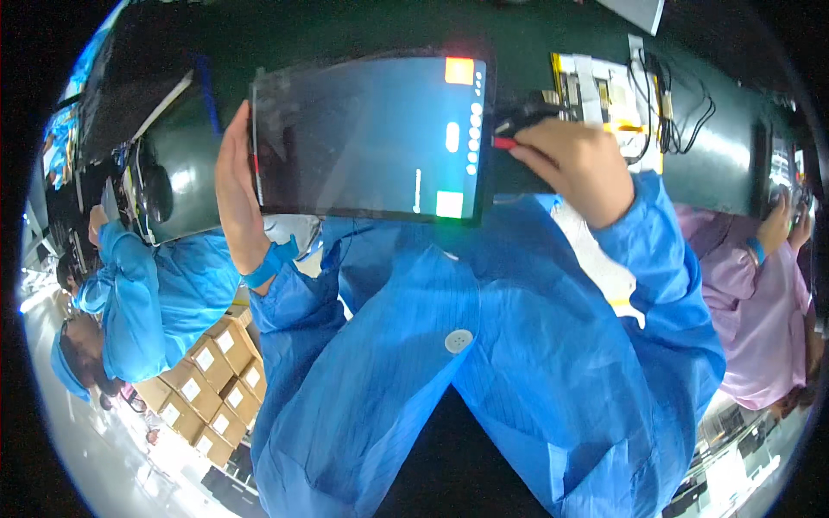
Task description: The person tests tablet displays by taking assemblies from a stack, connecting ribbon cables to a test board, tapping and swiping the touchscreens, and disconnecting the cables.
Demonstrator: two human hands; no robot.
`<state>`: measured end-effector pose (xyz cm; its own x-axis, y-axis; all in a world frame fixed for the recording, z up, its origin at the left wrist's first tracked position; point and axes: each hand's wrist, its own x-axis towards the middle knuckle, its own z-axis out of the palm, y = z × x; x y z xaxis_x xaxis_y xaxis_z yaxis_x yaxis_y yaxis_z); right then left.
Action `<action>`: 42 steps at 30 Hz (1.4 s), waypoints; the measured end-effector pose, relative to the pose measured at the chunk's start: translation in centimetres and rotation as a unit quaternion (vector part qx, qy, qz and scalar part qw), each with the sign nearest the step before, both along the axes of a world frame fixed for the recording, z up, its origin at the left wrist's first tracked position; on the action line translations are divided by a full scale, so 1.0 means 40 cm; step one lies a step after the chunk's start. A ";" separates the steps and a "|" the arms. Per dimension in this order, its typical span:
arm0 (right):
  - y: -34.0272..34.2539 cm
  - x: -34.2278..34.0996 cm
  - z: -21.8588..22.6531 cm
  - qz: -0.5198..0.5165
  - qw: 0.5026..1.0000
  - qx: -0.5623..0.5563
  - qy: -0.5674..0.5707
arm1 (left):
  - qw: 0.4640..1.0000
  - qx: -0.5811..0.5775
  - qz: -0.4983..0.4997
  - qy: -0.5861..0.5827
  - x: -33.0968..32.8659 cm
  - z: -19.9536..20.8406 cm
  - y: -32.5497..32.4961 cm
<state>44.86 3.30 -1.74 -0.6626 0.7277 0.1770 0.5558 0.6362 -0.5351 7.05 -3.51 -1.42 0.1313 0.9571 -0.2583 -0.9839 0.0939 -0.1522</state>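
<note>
A tablet [363, 138] with a lit dark-blue screen lies sideways in front of me, a column of round icons along its right side. Orange and green-white squares glow at two screen corners. My left hand [235, 186] grips the tablet's left edge, fingers up along the side; a blue band circles that wrist. At the opposite edge, my right hand [580, 164] pinches a small red plug-like piece [504, 142] between thumb and fingers. Its tip meets or nearly meets the tablet's side; whether it is inserted I cannot tell. Something dark, perhaps a cable, runs behind those fingers.
On the dark green bench [363, 26], an opened device or board [604, 95] with yellow edging and black cables [665, 104] lies beyond my right hand. Co-workers in blue [164, 293] and pink [751, 302] sit on either side. Cardboard boxes [203, 388] stand behind at left.
</note>
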 end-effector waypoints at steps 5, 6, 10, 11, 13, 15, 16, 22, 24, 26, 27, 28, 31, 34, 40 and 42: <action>-0.006 -0.028 0.094 0.017 0.990 0.134 -0.030 | 0.622 -0.032 0.042 0.781 0.014 -0.014 0.018; 0.014 -0.032 0.124 0.028 0.989 0.147 -0.001 | 0.579 -0.035 0.056 0.813 0.003 -0.013 0.012; 0.187 -0.095 0.160 -0.019 0.993 0.112 -0.030 | 0.515 -0.020 0.164 0.841 -0.104 -0.131 0.018; 0.237 -0.117 0.141 -0.047 0.991 0.116 -0.045 | 0.531 -0.005 0.182 0.828 -0.122 -0.162 0.033; 0.338 -0.142 0.048 -0.025 0.986 0.150 -0.062 | 0.514 -0.025 0.210 0.831 -0.132 -0.195 0.041; 0.375 -0.168 -0.018 0.009 0.986 0.154 -0.059 | 0.567 -0.017 0.227 0.792 -0.132 -0.210 0.032; 0.372 -0.175 -0.019 0.002 0.983 0.138 -0.123 | 0.562 -0.020 0.213 0.799 -0.115 -0.213 0.027; 0.365 -0.228 -0.024 -0.017 0.971 0.109 -0.211 | 0.568 -0.041 0.182 0.801 -0.105 -0.169 0.012; 0.367 -0.236 -0.019 -0.028 0.981 0.039 -0.186 | 0.569 -0.031 0.177 0.803 -0.107 -0.175 0.006; 0.367 -0.245 -0.018 0.005 0.985 0.070 -0.161 | 0.563 -0.020 0.168 0.809 -0.107 -0.180 0.004; 0.363 -0.248 -0.022 0.035 0.985 0.096 -0.136 | 0.567 -0.012 0.169 0.806 -0.106 -0.181 0.005; 0.358 -0.245 -0.033 0.064 0.972 0.167 -0.153 | 0.568 -0.013 0.161 0.807 -0.097 -0.175 0.005; 0.372 -0.244 -0.021 0.122 0.968 0.141 -0.168 | 0.544 0.008 0.151 0.826 -0.096 -0.179 0.012; 0.394 -0.231 -0.079 -0.012 0.985 0.112 -0.131 | 0.547 0.016 0.149 0.823 -0.098 -0.184 0.023; 0.405 -0.259 -0.071 0.098 0.982 0.131 -0.091 | 0.531 0.030 0.164 0.831 -0.117 -0.178 0.024; 0.414 -0.255 -0.080 0.144 0.964 0.189 -0.124 | 0.522 0.026 0.152 0.839 -0.132 -0.175 0.035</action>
